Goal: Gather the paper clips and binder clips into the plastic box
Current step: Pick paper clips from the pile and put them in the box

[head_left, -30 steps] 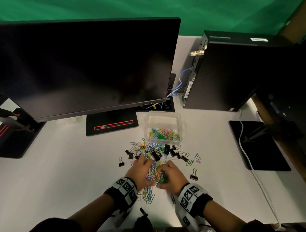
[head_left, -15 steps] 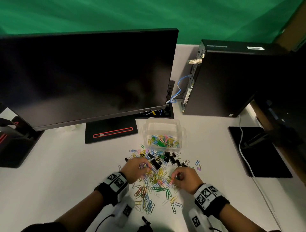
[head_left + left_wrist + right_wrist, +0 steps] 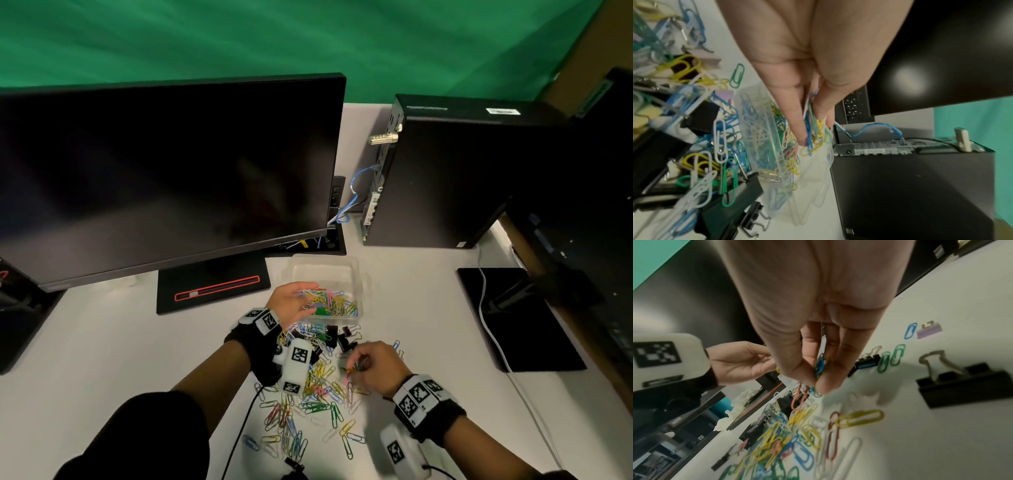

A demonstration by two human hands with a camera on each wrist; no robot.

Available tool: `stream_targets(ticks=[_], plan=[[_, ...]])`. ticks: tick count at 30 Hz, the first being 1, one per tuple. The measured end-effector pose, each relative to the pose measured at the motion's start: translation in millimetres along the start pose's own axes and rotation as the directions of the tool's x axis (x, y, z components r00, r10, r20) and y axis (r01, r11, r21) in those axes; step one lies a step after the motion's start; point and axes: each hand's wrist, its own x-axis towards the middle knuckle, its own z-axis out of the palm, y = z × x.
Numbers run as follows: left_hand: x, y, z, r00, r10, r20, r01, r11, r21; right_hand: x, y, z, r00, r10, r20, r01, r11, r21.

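A clear plastic box point(image 3: 356, 274) stands in front of the monitor foot, with several coloured paper clips point(image 3: 337, 305) inside. My left hand point(image 3: 306, 299) hovers over the box's left side, and its fingers point(image 3: 795, 123) pinch a bunch of paper clips point(image 3: 813, 128) above the box point(image 3: 824, 170). On the table below lies a loose pile of paper clips point(image 3: 308, 401) with black binder clips point(image 3: 342, 339) near the box. My right hand point(image 3: 356, 366) is low over the pile's right side and pinches a few paper clips point(image 3: 820, 364).
A large monitor point(image 3: 164, 178) and its foot point(image 3: 212, 284) stand behind the box, and a black computer case point(image 3: 445, 178) is at the back right. A black pad point(image 3: 513, 318) with a white cable lies to the right. A big black binder clip point(image 3: 962, 386) lies apart.
My left hand has lifted from the pile and moved forward over the box with a bunch of paper clips. My right hand stays at the pile, pinching clips.
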Motion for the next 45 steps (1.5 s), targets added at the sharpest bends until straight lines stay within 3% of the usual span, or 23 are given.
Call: stream_targets(ticks=[3,11,14,18,21,23,25,27,30,34,38,45], plan=[[4.9,-5.7,-3.4,1.0,0.003,0.014,-0.002,0.999,-0.044,6.2,-6.6,-9.2,0.999,-0.025,-0.029,0.026,1.0,0.003],[0.0,1.0,-2.9,0.988,-0.054,-0.146,0.035,0.992,-0.124,39.3,-25.1,-39.3,0.981,-0.035,-0.191,0.071,0.98,0.187],[-7.2,-0.3,-3.5,0.984,0.026,-0.177,-0.021,0.999,0.033,60.8,-27.4,-42.3,0.967,-0.011,-0.254,0.07,0.972,0.225],[-24.9,-4.9,-8.8,0.988,0.106,-0.114,-0.08,0.973,0.217,73.6,-33.5,-41.2,0.964,-0.029,-0.266,0.092,0.97,0.225],[-43.9,-11.0,-15.1,0.989,0.142,-0.035,-0.103,0.846,0.523,64.3,-38.4,-38.7,0.969,-0.065,-0.237,0.096,0.988,0.121],[-54.9,-19.3,-23.0,0.992,0.123,0.035,-0.109,0.668,0.736,51.0,-36.7,-35.6,0.975,-0.109,-0.192,0.123,0.991,0.061],[-65.3,-27.5,-32.3,0.996,0.018,0.091,-0.09,0.452,0.887,34.3,-30.7,-29.5,0.981,-0.159,-0.107,0.164,0.986,0.034],[-77.3,-36.0,-39.9,0.992,-0.067,0.111,-0.082,0.335,0.939,17.1,-20.3,-21.7,0.986,-0.168,0.021,0.169,0.985,-0.038],[-98.6,-48.4,-49.8,0.99,-0.082,0.112,-0.082,0.305,0.949,-5.1,-1.9,-8.9,0.974,-0.106,0.199,0.152,0.961,-0.232],[-124.1,-66.9,-66.6,0.989,-0.089,0.12,-0.094,0.258,0.962,-31.1,15.0,9.3,0.953,-0.035,0.302,0.127,0.948,-0.291],[-138.3,-91.7,-66.9,0.992,-0.065,0.11,-0.096,0.187,0.978,-45.7,18.7,29.3,0.963,-0.074,0.259,0.155,0.939,-0.307],[-122.5,-99.4,-32.8,0.995,0.021,0.099,-0.101,0.261,0.96,-25.9,2.3,57.4,0.977,-0.141,0.161,0.174,0.962,-0.209]])
